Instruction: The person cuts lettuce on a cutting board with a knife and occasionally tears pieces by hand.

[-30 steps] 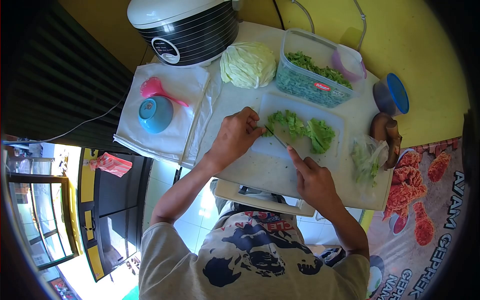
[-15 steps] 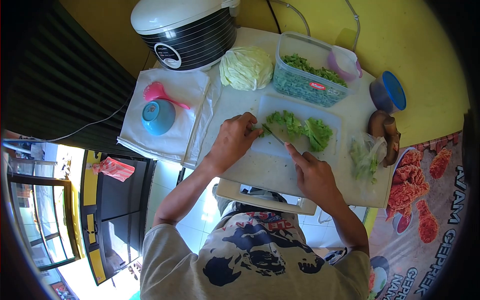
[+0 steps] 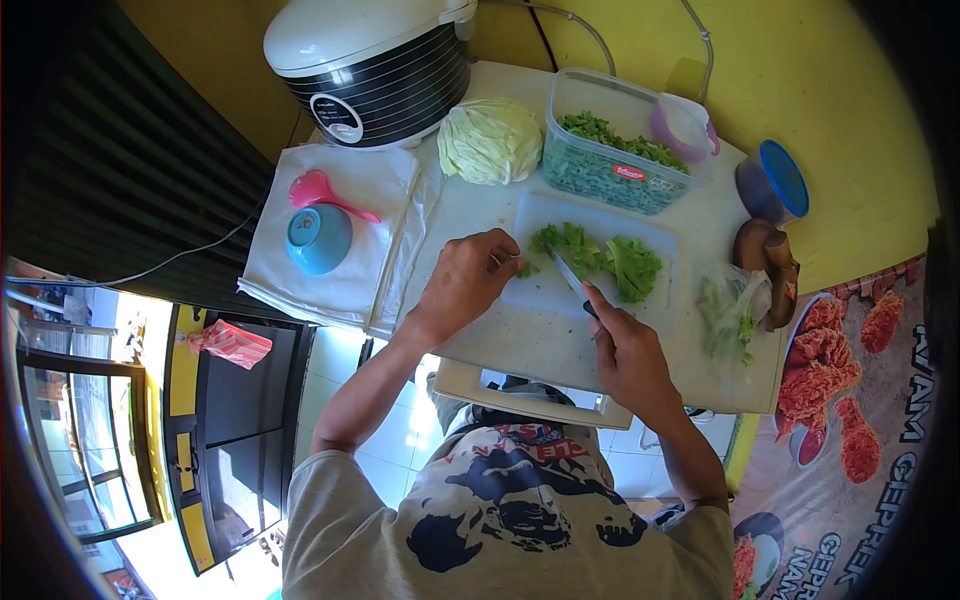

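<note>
My right hand [image 3: 632,355] grips a knife [image 3: 570,270] by its dark handle, the blade angled up and left over the white cutting board [image 3: 660,305]. Leafy green lettuce [image 3: 632,268] lies on the board in pieces, the blade touching or just over its left part. At the board's left edge, my left hand [image 3: 470,278] is closed in a pinch, with a small green scrap of lettuce [image 3: 528,268] at its fingertips. The palm side of that hand is hidden.
Behind the board stand a clear tub [image 3: 610,185] of chopped greens and a cabbage [image 3: 490,142]. A rice cooker [image 3: 375,85], a blue bowl [image 3: 320,240] and a pink ladle [image 3: 315,187] are to the left. A plastic bag [image 3: 730,315] of greens and a blue-lidded container [image 3: 775,182] sit right.
The knife has moved right, away from my left fingertips, and its blade now points more steeply upward. My left hand has barely moved.
</note>
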`<act>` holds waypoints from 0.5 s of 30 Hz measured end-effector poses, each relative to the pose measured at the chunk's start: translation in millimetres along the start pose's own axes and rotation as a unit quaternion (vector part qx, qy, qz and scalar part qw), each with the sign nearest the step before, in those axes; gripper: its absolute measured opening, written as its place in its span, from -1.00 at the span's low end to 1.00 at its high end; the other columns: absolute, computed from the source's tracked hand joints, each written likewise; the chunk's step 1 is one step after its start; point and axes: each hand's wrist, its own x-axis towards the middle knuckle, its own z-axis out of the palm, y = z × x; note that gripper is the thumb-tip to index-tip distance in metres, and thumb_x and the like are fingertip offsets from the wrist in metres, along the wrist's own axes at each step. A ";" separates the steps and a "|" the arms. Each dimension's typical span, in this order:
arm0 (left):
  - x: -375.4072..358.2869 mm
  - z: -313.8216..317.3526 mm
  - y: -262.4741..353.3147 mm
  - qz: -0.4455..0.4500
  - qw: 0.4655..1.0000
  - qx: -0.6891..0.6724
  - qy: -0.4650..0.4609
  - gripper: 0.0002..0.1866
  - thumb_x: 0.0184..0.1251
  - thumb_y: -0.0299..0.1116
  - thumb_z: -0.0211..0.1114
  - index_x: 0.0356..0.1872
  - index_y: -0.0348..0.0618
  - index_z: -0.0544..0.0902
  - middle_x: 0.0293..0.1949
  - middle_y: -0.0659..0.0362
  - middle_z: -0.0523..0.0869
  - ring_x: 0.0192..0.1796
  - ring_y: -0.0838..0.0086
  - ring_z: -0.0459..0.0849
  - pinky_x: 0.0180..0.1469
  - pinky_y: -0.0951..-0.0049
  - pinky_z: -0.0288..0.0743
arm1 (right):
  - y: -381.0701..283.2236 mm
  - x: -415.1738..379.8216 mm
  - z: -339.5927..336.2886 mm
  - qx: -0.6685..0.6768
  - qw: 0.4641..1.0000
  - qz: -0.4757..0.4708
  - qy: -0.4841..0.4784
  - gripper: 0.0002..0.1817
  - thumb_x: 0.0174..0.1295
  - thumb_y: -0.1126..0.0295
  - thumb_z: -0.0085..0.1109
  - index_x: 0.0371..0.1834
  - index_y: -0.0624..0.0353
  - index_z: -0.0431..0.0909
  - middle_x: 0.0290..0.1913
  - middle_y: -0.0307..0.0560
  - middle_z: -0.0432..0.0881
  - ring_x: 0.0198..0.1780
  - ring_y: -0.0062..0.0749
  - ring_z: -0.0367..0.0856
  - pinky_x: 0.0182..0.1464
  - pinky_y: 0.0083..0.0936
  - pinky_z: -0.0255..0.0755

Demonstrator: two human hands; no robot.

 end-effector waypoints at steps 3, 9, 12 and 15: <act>4.8 3.9 5.1 0.005 1.000 -0.022 -0.001 -0.80 0.40 -0.43 0.47 -0.06 -0.35 0.77 -0.31 0.02 0.85 -0.34 0.48 0.80 -0.22 0.43 0.66 | -0.1 -2.2 -1.2 0.010 1.000 0.024 0.003 -0.34 0.44 0.59 0.13 0.63 0.05 0.33 -0.21 0.17 0.71 -0.29 0.05 0.76 -0.18 -0.15 0.66; 11.6 8.4 16.4 -0.076 0.990 -0.120 -0.020 -0.80 0.43 -0.43 0.45 -0.03 -0.31 0.81 -0.32 0.08 0.87 -0.36 0.60 0.78 -0.32 0.52 0.60 | -3.3 -4.6 -6.5 0.038 0.998 0.015 0.053 -0.34 0.46 0.62 0.09 0.63 0.08 0.32 -0.14 0.22 0.72 -0.22 0.10 0.78 -0.09 -0.17 0.67; 6.5 7.0 12.3 -0.079 0.995 -0.063 -0.004 -0.82 0.41 -0.46 0.43 -0.08 -0.34 0.80 -0.29 -0.02 0.87 -0.35 0.40 0.85 -0.22 0.41 0.68 | -11.9 -8.7 -6.3 0.055 0.998 0.026 0.017 -0.33 0.45 0.62 0.08 0.65 0.09 0.28 -0.15 0.20 0.70 -0.24 0.10 0.77 -0.12 -0.16 0.66; -0.2 8.8 4.3 -0.080 0.995 -0.060 0.013 -0.80 0.43 -0.41 0.45 -0.06 -0.32 0.81 -0.35 0.09 0.87 -0.37 0.58 0.78 -0.31 0.49 0.62 | -16.2 -15.3 1.9 0.045 0.998 0.019 -0.030 -0.29 0.43 0.62 0.10 0.67 0.09 0.25 -0.18 0.15 0.68 -0.30 0.05 0.74 -0.17 -0.14 0.66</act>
